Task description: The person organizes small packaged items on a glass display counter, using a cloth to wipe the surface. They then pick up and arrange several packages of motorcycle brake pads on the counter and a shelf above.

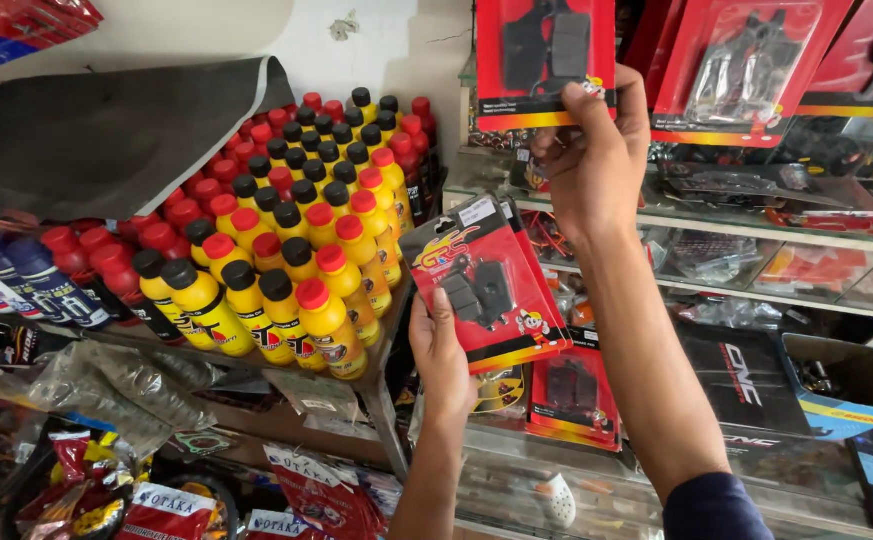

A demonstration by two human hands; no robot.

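Head view: one person's two hands worked before a glass shelf (756,235) of packaged parts.
Left hand (440,345): closed on the lower edge of a red blister pack (486,285) of dark pads, at 6 o'clock of centre.
Right hand (591,160): fingers pinched the bottom edge of a second red blister pack (544,60), raised at 12 o'clock.
Handling: both packs judged light; card stiff yet bendable, plastic bubble slick; best held at the flat card margin.
Surroundings: yellow bottles (286,270) with red and black caps stood at 9 o'clock.
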